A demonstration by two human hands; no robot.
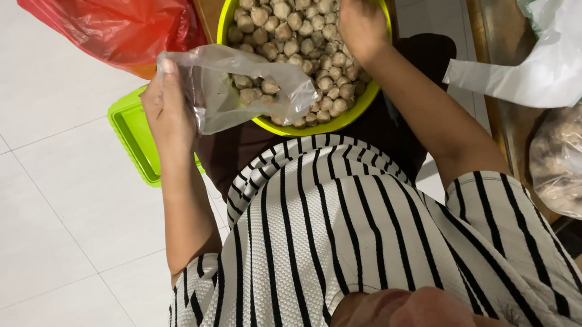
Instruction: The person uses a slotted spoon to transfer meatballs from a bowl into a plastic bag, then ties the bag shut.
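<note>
Here, a clear plastic bag (243, 89) with a few meatballs is being held by the left hand (169, 115); meatballs (295, 33) in the green bowl (231, 7) are being gripped by the right hand (361, 25).

Single head camera, looking steeply down over striped shirt (329, 253), close above lime bowl (235, 11) on lap.

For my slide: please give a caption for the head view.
Left hand holds a clear bag; right hand reaches into a green bowl of meatballs.
</note>
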